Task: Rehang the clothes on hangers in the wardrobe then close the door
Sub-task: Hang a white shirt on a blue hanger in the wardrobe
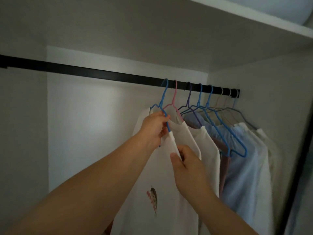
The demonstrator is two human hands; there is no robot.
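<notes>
Hands [169, 146] pinch white shirt [152, 175] on blue hanger [163, 97].

Above the hanging space you see a white shelf board [254, 19] that runs toward the upper right corner. On it, at the far upper right, rests a pale rounded object [288, 7]; you cannot tell what it is. At the right edge you see a dark vertical strip [298, 158], slightly tilted.

I see a home wardrobe: a black metal hanging rail [101, 73], coloured wire hangers [199, 99], pale hung shirts [243, 158], white shelf [254, 19] above.
</notes>
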